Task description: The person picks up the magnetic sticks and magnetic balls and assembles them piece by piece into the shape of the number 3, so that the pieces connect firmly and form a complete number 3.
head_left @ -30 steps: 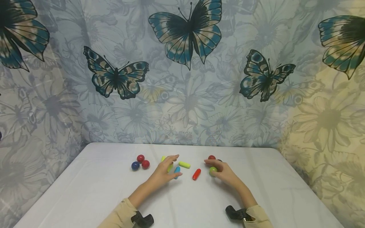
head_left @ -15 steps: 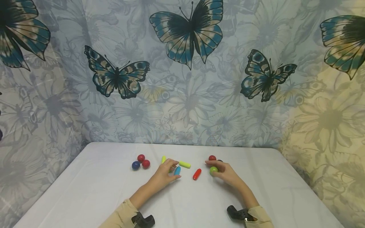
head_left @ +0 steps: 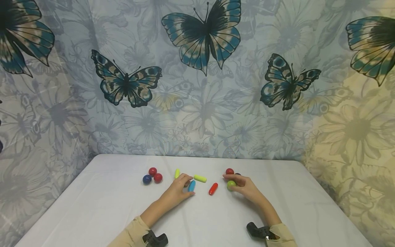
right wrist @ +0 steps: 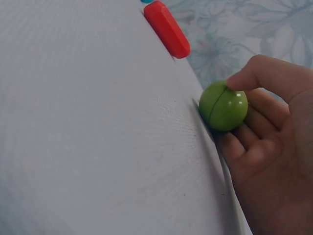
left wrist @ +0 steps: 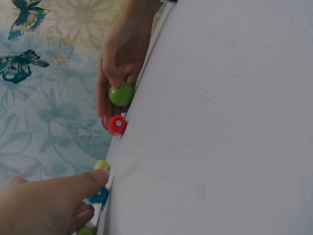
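In the head view my left hand (head_left: 176, 189) is over a blue capsule-shaped stick (head_left: 191, 186), which lies between the thumb and the bent fingers. A firm hold is not visible. A yellow-green stick (head_left: 177, 173) pokes out behind this hand, and another yellow-green stick (head_left: 200, 178) lies to its right. My right hand (right wrist: 279, 132) holds a shiny green ball (right wrist: 223, 106) at the table surface, its thumb on the ball and its fingers behind. Between the hands lies a red capsule-shaped stick (head_left: 213, 188).
Two red balls (head_left: 152, 171) and a dark blue ball (head_left: 147, 179) form a group left of my left hand. Behind my right hand are another red ball (head_left: 229, 171) and a partly hidden dark ball (head_left: 238, 174). A butterfly-print cloth (head_left: 203, 113) backs the white table (head_left: 92, 206).
My left hand has lowered around the blue stick, its thumb and fingers drawing closer together. My right hand and the green ball have stayed almost in place.
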Tool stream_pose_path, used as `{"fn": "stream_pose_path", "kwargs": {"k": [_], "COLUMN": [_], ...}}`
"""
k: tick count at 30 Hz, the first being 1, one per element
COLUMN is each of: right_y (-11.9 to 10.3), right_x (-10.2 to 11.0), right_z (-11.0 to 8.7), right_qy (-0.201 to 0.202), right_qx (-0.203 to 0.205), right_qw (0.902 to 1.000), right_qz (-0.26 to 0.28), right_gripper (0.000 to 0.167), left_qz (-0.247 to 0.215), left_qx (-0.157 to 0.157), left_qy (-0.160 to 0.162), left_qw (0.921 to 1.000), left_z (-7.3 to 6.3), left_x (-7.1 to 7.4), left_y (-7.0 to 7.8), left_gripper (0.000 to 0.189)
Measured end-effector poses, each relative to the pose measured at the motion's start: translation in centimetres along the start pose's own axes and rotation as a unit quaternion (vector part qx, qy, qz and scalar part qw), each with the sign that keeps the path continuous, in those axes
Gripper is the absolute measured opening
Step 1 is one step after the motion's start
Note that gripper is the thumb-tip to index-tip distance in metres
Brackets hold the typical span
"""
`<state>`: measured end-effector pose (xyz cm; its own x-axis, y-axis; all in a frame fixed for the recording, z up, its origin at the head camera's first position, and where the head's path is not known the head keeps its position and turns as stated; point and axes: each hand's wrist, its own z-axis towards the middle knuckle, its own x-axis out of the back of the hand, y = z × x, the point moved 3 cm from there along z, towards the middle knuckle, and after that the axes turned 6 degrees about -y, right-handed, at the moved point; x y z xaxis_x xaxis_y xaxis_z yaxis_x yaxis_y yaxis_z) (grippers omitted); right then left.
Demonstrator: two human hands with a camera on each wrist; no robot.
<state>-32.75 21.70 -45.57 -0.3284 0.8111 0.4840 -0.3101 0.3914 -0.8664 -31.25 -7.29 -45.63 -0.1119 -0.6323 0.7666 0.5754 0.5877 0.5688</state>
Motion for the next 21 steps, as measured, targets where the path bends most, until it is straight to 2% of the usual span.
{"fn": "stream_pose_path", "kwargs": {"k": [7,13,21], "right_y": [0.17,0.25,0.50], "right_x": [0.11,0.27,0.50], "right_z": [-0.15,-0.21,-0.25], "right_qy": [-0.004,-0.014,-0.021], "right_qx": [-0.016,-0.008,-0.010], "right_qw": [0.9999,0.9999,0.9997], "right_qz": [-0.004,0.001,0.004], "right_gripper": [0.042,0.041,0.040], "left_qz": [-0.002,-0.026,-0.003], "left_qx": [-0.001,0.003,-0.032], "left_qy": [-0.006,-0.012,0.016], "left_qw": [1.0000,0.9996,0.9993], "left_z": [-0.05,-0.13,-0.06], "left_x": [-0.09,-0.18,-0.17], "left_y": [-0.02,-0.21,-0.22], "left_gripper": [0.047,0.044,0.033]}}
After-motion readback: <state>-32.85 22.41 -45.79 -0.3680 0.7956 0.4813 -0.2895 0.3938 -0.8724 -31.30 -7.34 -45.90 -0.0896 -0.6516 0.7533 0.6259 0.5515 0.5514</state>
